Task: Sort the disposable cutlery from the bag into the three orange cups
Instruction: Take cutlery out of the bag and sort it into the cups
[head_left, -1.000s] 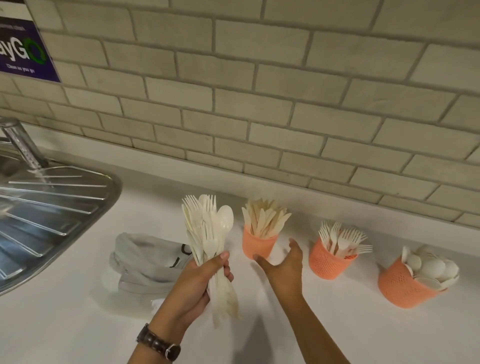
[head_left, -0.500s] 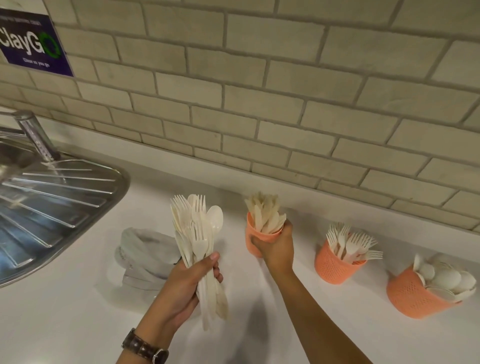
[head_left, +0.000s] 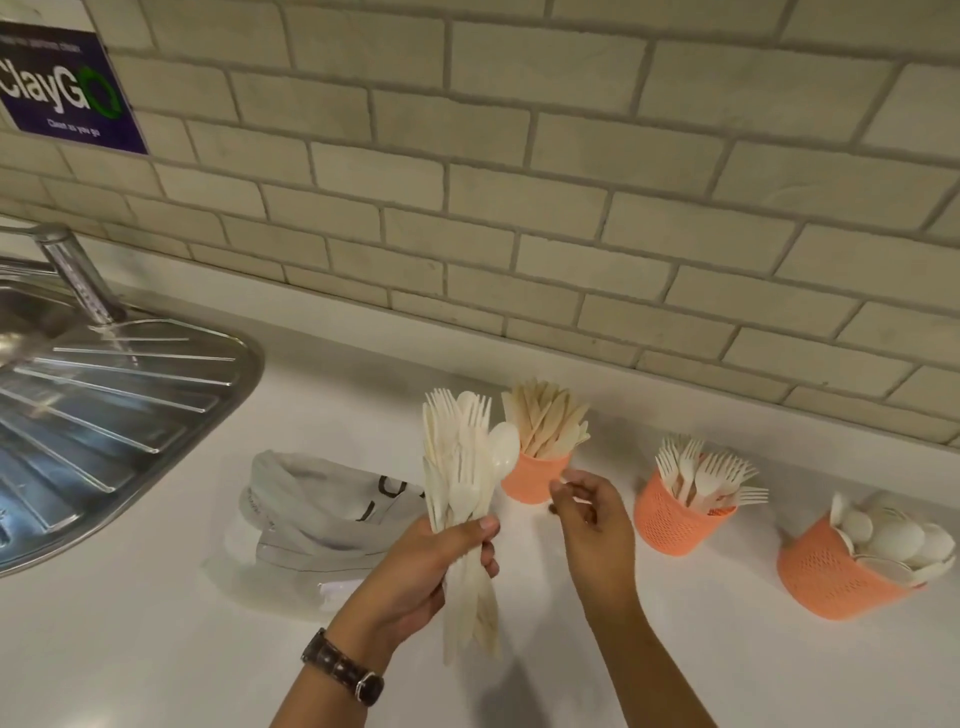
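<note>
Right hand (head_left: 592, 512) off the knife cup (head_left: 535, 475), which it gripped half a second ago.
It now hovers just in front of the cup, fingers loosely curled, holding nothing. Left hand (head_left: 415, 571) keeps its fist around the upright cutlery bundle (head_left: 462, 467) above the tabletop (head_left: 156, 649); the bag (head_left: 322, 512) lies left of it.

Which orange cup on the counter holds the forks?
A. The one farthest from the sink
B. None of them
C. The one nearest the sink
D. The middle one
D: the middle cup bristles with fork tines, while the cup nearest the sink holds knives and the far cup holds spoons.
</note>
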